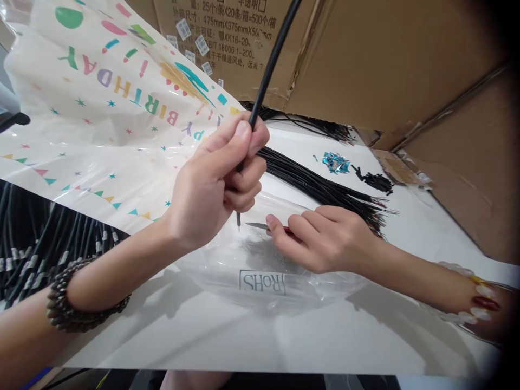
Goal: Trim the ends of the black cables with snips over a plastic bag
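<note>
My left hand [221,179] is closed round a black cable [273,62]. The cable runs up out of view above the fist, and its short lower end, with a pale tip, pokes out beneath. To the right, my right hand [325,238] grips a pointed, red-handled metal blade [257,225]; the fingers hide most of the tool, so its exact kind is unclear. The blade points left and stops just short of the cable's end. Below both hands lies a clear plastic bag [219,281] marked RoHS, with a grey mass of fine bits in it or on it.
A bundle of black cables [309,181] with bared wire ends lies behind my right hand. Farther back are a blue foil pile [336,162] and black offcuts [376,181]. Cardboard [365,70] walls the back. A birthday-print sheet [81,130] covers the left, above more cables [36,244].
</note>
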`<state>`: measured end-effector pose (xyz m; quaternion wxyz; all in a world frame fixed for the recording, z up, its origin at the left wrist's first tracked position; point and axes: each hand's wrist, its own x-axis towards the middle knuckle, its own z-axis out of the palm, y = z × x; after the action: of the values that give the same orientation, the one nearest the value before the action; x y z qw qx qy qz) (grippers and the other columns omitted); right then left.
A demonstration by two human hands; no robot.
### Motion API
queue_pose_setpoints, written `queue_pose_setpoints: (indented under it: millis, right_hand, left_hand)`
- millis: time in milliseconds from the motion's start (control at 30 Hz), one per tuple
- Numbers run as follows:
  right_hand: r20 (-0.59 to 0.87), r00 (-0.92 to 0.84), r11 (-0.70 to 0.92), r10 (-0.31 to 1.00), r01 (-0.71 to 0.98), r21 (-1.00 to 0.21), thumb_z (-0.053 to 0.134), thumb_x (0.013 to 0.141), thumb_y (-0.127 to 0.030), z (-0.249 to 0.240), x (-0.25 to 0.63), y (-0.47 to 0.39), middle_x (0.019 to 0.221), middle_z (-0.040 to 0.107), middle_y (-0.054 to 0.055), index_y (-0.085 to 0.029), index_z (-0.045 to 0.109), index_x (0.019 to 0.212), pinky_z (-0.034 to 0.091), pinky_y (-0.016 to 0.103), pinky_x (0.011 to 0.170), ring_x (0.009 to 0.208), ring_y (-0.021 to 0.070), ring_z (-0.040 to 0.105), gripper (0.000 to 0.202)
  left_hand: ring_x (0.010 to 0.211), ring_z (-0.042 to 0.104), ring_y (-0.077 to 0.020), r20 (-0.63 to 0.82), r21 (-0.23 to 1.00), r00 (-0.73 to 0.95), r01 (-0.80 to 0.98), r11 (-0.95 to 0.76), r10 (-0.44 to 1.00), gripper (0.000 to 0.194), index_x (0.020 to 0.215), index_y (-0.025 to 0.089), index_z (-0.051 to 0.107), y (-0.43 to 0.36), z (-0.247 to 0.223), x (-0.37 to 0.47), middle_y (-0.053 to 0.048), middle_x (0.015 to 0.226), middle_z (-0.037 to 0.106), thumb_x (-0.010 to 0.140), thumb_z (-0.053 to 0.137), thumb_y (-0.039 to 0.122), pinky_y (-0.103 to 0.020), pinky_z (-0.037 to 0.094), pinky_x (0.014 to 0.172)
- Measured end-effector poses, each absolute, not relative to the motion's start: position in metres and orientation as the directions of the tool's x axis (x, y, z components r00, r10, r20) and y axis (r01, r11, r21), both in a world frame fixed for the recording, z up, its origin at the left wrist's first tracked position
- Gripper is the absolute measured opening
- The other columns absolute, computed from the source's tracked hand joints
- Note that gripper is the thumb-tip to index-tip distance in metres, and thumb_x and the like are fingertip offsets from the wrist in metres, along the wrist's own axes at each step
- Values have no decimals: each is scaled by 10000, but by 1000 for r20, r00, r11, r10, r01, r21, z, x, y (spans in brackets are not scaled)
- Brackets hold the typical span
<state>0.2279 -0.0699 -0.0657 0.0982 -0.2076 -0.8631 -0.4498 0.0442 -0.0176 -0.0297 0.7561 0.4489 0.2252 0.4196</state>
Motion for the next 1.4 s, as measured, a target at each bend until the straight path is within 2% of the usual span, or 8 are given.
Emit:
queue_pose_setpoints:
  millis: [300, 700, 933, 1133, 1267, 1400]
  right_hand:
    - [398, -881, 533, 255, 472, 702, 645, 878, -200, -67, 224, -75, 485, 362, -105, -173, 523, 837, 214, 239, 419, 445, 88, 265, 132]
    - [411, -871, 570, 268, 487, 662, 658, 876, -195, -67, 226, -78, 478, 391, -104, -159, 535, 855, 236, 236, 405, 427, 80, 288, 130]
    - [413, -867, 597, 279, 493, 632, 676, 869, -222, -66, 228, -81, 488, 417, -91, -149, 562, 887, 251, 251, 405, 425, 83, 321, 136]
    - [409, -868, 593, 283, 493, 636, 666, 868, -183, -64, 227, -82, 498, 381, -92, -165, 565, 844, 254, 254, 403, 431, 75, 320, 105]
    - [426, -860, 598, 280, 503, 624, 661, 868, -176, -65, 226, -81, 500, 360, -97, -164, 551, 849, 244, 257, 409, 432, 75, 313, 112]
    - [411, -866, 612, 285, 495, 617, 661, 878, -210, -64, 228, -83, 502, 399, -91, -150, 560, 873, 251, 260, 415, 441, 80, 329, 117]
  left_hand:
    - [356, 80, -34, 36, 853, 544, -454, 258, 838, 429, 662, 201, 345, -16, -26, 42, 47, 520, 82, 1020, 118, 267, -139, 70, 403]
    - [359, 70, -39, 9, 835, 562, -459, 303, 827, 392, 664, 199, 336, -17, -23, 40, 56, 506, 81, 1023, 196, 272, -182, 50, 366]
    - [345, 81, -22, -21, 810, 564, -475, 345, 825, 408, 646, 191, 350, -17, -21, 41, 56, 500, 78, 1021, 216, 280, -166, 34, 377]
    - [352, 84, -25, -63, 795, 551, -477, 375, 832, 378, 668, 194, 356, -18, -21, 40, 65, 498, 86, 1019, 277, 310, -171, 51, 365]
    - [331, 99, -24, -29, 834, 577, -436, 338, 816, 391, 673, 200, 324, -17, -21, 40, 58, 498, 82, 1030, 202, 305, -148, 63, 376]
    - [331, 96, -29, -7, 855, 579, -419, 305, 815, 399, 674, 203, 304, -17, -21, 39, 51, 505, 73, 1033, 149, 280, -147, 74, 376]
